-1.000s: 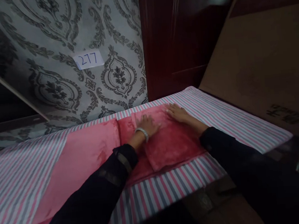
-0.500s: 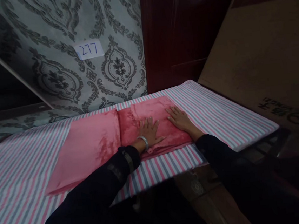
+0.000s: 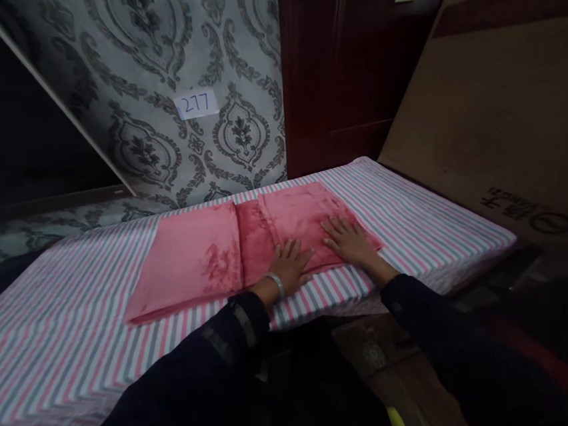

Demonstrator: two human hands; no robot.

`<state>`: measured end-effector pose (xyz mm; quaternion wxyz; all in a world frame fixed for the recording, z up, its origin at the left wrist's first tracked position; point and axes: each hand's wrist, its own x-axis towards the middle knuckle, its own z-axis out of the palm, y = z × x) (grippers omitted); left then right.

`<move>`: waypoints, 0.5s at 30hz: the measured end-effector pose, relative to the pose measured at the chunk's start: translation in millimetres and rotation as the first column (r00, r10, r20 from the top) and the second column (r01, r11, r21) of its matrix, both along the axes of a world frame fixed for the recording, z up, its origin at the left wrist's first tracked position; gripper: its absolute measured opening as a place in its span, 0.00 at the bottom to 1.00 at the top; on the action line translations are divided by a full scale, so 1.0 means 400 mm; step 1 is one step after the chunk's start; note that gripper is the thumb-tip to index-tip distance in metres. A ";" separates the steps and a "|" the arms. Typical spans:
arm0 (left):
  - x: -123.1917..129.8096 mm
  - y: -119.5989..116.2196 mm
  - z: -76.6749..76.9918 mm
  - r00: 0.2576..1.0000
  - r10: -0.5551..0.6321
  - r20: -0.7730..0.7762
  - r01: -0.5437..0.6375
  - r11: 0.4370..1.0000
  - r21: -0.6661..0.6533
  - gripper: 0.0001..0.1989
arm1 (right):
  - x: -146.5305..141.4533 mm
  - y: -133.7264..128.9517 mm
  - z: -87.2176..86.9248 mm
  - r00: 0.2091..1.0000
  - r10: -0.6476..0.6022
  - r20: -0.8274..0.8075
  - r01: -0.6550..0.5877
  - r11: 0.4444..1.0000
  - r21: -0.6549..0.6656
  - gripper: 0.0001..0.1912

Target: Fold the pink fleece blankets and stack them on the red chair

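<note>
Pink plush cloth (image 3: pixel 253 236) is lying folded beneath the left hand (image 3: pixel 289 266) and the right hand (image 3: pixel 349 240), which are resting palms down on its right section, fingers spread wide. A bracelet (image 3: pixel 277 284) is circling the left wrist. Striped fabric (image 3: pixel 415 220) is stretching out around the cloth. Beyond, patterned wallpaper (image 3: pixel 242 133) bearing a "277" paper (image 3: pixel 196 103) is closing off the far side, and a large cardboard box (image 3: pixel 496 119) is blocking the right.

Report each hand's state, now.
Left hand: open, palm down on the pink cloth, gripping nothing.
Right hand: open, fingers spread on the same cloth.
</note>
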<state>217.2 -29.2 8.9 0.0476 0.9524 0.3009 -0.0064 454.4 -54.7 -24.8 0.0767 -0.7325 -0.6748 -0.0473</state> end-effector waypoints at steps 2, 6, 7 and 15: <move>-0.013 0.004 -0.026 1.000 0.011 -0.014 -0.012 1.000 -0.007 0.33 | -0.018 -0.017 -0.013 1.000 -0.019 0.021 0.019 1.000 0.003 0.31; -0.014 0.013 -0.036 1.000 0.008 -0.026 -0.008 1.000 0.006 0.32 | -0.034 -0.016 -0.012 0.999 -0.029 0.016 0.028 1.000 0.010 0.30; -0.013 0.010 -0.033 1.000 0.010 -0.022 -0.010 1.000 0.010 0.32 | -0.031 -0.012 -0.010 1.000 -0.021 0.005 0.020 1.000 0.008 0.30; -0.103 -0.089 -0.012 0.997 0.066 0.044 -0.063 0.996 -0.066 0.37 | 0.098 -0.003 -0.029 0.929 -0.197 -0.314 0.241 0.964 0.108 0.29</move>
